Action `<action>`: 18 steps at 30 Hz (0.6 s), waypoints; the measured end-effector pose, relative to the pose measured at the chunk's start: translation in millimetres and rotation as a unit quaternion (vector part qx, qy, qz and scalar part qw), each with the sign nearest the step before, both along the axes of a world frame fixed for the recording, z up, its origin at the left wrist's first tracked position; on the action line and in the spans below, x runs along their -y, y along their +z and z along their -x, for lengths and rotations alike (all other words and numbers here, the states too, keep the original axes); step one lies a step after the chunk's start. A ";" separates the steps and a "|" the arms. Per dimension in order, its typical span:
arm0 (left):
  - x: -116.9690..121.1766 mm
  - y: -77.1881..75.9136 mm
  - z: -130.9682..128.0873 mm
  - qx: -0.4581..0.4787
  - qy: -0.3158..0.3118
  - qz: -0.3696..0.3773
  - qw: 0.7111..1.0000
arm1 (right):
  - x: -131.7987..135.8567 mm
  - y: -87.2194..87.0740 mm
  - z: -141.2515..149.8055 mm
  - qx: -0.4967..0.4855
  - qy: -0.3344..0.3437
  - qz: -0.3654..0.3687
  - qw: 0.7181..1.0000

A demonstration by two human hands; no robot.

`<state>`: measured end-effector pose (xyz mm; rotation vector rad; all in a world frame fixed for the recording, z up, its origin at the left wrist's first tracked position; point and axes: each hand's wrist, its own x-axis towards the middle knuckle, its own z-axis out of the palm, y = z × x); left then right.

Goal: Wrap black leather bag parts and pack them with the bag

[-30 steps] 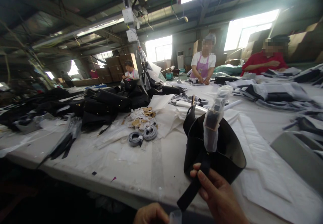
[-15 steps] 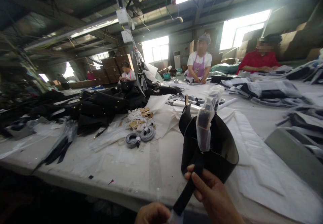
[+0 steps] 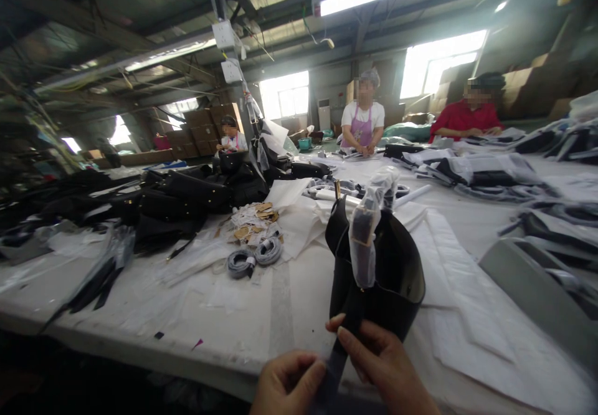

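Observation:
A black handbag point(image 3: 402, 259) stands upright on the table in front of me, its top gaping. One handle is covered in a translucent white wrap point(image 3: 364, 234). A flat black strap point(image 3: 339, 359) runs from the bag's near side down toward me. My right hand point(image 3: 378, 356) pinches this strap close to the bag, thumb on top. Lower down, my left hand point(image 3: 292, 381) is closed with thumb and fingers on the strap's near end, where a translucent sleeve seems to cover it; the tip is cut off by the frame.
Coiled grey straps point(image 3: 240, 263) and a heap of tags point(image 3: 252, 223) lie left of the bag. Black bags point(image 3: 187, 194) are piled farther left. White sheets point(image 3: 467, 321) and a grey box point(image 3: 532, 290) lie to the right. Co-workers, one in a purple apron point(image 3: 362, 127), work across the table.
My left hand has moved up along the strap, closer to my right hand. The translucent sleeve now reaches higher on the strap. The view has shifted slightly.

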<state>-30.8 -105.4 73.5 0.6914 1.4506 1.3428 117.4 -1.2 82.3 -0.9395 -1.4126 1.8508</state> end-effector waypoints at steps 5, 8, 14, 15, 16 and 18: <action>-30.4 18.1 -10.0 -0.027 -0.005 -0.035 0.999 | -0.3 3.5 -1.0 -0.001 -0.013 -0.006 1.000; -46.5 24.8 -14.1 -0.030 -0.020 -0.073 0.997 | 0.0 1.8 -0.8 -0.057 -0.056 0.023 0.997; -68.4 28.5 -15.0 -0.095 -0.040 -0.101 0.990 | -1.6 -1.8 1.7 -0.143 -0.085 0.083 0.983; -70.1 28.1 -14.9 -0.107 -0.034 -0.102 0.988 | -1.5 -1.3 2.6 -0.145 -0.088 0.084 0.982; -71.3 27.6 -14.9 -0.117 -0.028 -0.104 0.987 | -1.2 -0.6 3.5 -0.143 -0.091 0.081 0.982; -72.8 27.1 -15.4 -0.133 -0.017 -0.106 0.985 | 0.0 0.6 5.1 -0.125 -0.096 0.064 0.985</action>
